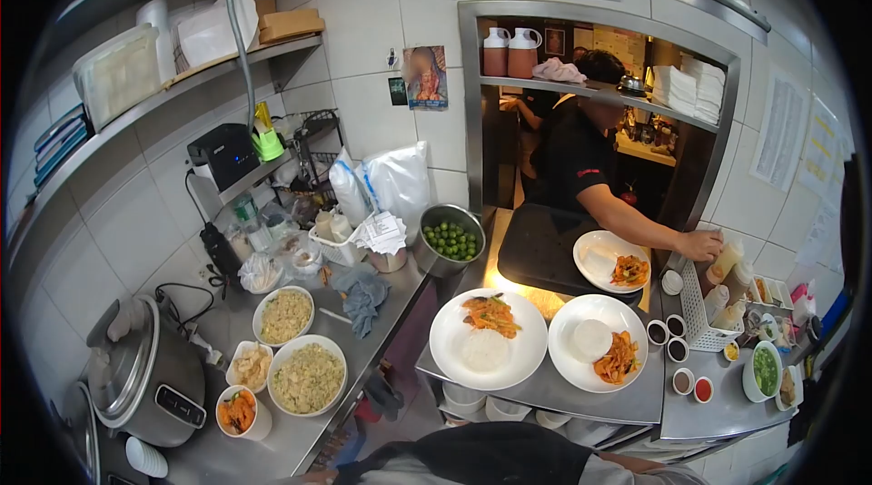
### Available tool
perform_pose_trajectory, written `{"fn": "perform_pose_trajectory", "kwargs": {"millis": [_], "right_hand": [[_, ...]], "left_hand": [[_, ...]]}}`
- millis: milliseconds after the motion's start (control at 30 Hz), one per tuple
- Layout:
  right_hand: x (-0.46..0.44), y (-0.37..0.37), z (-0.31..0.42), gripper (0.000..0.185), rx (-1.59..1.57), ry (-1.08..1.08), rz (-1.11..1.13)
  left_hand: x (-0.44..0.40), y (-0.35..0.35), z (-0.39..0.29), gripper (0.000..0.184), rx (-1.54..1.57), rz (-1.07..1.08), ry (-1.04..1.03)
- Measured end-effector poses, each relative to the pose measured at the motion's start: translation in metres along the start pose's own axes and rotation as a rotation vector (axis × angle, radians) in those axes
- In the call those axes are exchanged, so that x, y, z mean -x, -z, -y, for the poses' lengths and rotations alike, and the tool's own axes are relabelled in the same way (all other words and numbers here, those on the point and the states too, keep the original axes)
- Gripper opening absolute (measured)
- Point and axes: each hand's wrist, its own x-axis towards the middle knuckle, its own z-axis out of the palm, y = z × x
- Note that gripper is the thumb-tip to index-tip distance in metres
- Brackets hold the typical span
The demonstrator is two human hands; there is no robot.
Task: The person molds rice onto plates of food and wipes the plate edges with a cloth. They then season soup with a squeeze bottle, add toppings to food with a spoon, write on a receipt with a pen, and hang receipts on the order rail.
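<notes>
Two white plates [489, 376] of rice and stir-fry sit side by side on the metal table [599, 408] before the person, whose fingers are hidden, their state impossible to tell. Beyond, a co-worker's hand [700, 245] reaches to squeeze bottles [728, 257].
</notes>
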Motion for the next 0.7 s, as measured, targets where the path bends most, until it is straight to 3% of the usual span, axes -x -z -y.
{"fn": "perform_pose_trajectory", "kwargs": {"millis": [133,367,467,500,600,633,700], "right_hand": [[-0.027,-0.025,0.037,0.040,-0.064,0.140,0.062],[-0.032,-0.038,0.020,0.040,-0.053,-0.016,0.065],[-0.034,-0.024,-0.018,0.040,0.008,-0.132,0.054],[-0.033,-0.019,-0.023,0.040,0.042,-0.168,0.050],[-0.030,0.000,-0.046,0.040,0.134,-0.299,0.049],[-0.031,0.006,-0.054,0.040,0.159,-0.337,0.044],[-0.028,0.017,-0.069,0.040,0.204,-0.405,0.043]], "left_hand": [[0.001,-0.005,0.004,0.056,0.024,0.026,-0.011],[0.010,-0.014,0.010,0.057,0.121,0.152,-0.028],[0.017,-0.022,-0.005,0.058,0.260,0.320,-0.123],[0.022,-0.022,-0.016,0.061,0.517,0.570,-0.110],[0.046,-0.013,-0.071,0.074,0.178,0.389,-0.413],[0.059,-0.008,-0.091,0.074,0.092,0.298,-0.560],[0.084,0.016,-0.120,0.064,-0.011,-0.020,-0.660]]}}
